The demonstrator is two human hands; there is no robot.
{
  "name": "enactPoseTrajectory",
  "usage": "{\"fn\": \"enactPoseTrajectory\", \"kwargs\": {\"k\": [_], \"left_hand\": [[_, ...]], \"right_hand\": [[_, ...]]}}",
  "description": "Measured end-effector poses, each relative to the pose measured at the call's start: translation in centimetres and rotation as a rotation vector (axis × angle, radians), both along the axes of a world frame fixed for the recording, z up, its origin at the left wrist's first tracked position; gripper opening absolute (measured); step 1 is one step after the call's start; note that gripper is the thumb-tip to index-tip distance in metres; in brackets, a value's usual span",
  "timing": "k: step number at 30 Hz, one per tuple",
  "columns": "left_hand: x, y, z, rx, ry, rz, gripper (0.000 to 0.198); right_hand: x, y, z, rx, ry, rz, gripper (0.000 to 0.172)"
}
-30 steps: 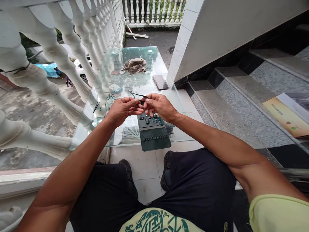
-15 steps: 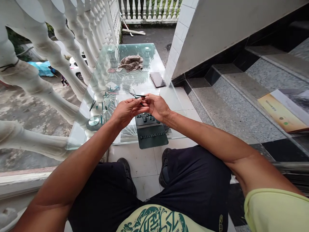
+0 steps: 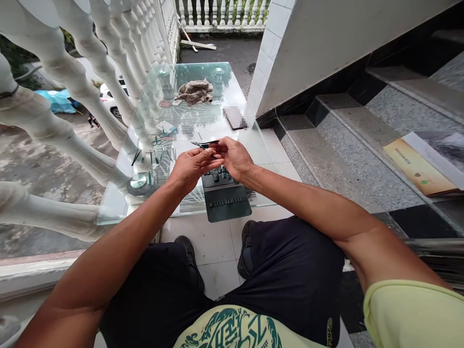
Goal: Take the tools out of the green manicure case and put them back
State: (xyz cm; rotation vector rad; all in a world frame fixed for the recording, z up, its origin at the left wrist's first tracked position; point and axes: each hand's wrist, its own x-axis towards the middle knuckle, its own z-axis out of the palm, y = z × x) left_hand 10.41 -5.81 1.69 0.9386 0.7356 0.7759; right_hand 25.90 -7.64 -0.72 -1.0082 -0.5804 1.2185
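Above the near edge of the glass table (image 3: 250, 145), both hands meet over a dark green tool case (image 3: 224, 195). The left hand (image 3: 190, 166) is closed, its fingertips pinched on the near end of a slim metal tool (image 3: 203, 144). The right hand (image 3: 234, 157) is also closed, thumb and fingers gripping the same tool from the opposite side. The tool lies roughly level between the two hands, its pointed end projecting toward the table's left edge. Its exact type cannot be told at this size.

The tool case lies open at the middle of the near edge, with its lower flap overhanging that edge. Its upper half carries several small implements in loops; the lower half shows one empty row of loops.

Near the left edge, small green-handled tools (image 3: 156, 153) lie scattered on the glass, among them a pair of scissors (image 3: 156, 142). A round metal fitting (image 3: 138, 182) sits at the near left corner.

At the far edge, a crumpled brown cloth (image 3: 195, 92) rests between two further round fittings. A flat dark object (image 3: 235, 118), blurred in the view, lies close to the right edge.

White balusters (image 3: 54, 72) run along the left side of the table. Stone steps (image 3: 344, 145) rise on the right, with a printed booklet (image 3: 424, 164) lying on one of them.
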Motion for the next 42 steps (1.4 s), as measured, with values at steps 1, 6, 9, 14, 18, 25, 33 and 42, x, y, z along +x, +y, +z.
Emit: {"fn": "enactPoseTrajectory", "kwargs": {"k": [1,6,9,14,18,25,33,42], "left_hand": [[0.0,0.0,0.1,-0.004,0.0,0.011,0.015],[-0.3,0.3,0.7,-0.022,-0.016,0.041,0.01],[-0.6,0.4,1.1,-0.024,-0.033,0.047,0.006],[-0.9,0.1,1.4,-0.03,-0.055,0.035,0.003],[-1.0,-0.2,2.0,-0.053,-0.073,0.056,0.005],[-1.8,0.4,2.9,-0.072,-0.11,0.134,0.012],[-2.0,1.4,2.2,-0.043,-0.068,0.199,0.006],[-1.5,1.6,1.9,-0.04,-0.047,0.179,0.002]], "right_hand": [[0.1,0.0,0.0,-0.001,-0.007,0.009,0.003],[0.4,-0.6,0.2,0.056,-0.101,0.054,0.008],[0.6,-1.0,0.6,0.121,-0.186,0.075,0.008],[1.3,-1.3,1.3,0.169,-0.3,0.106,0.022],[2.0,-1.5,1.8,0.247,-0.339,0.178,0.031],[3.1,-2.1,1.9,0.366,-0.592,0.332,0.027],[2.4,-2.1,1.6,0.218,-0.478,0.426,0.007],[1.4,-1.8,1.4,0.111,-0.363,0.521,0.03]]}}
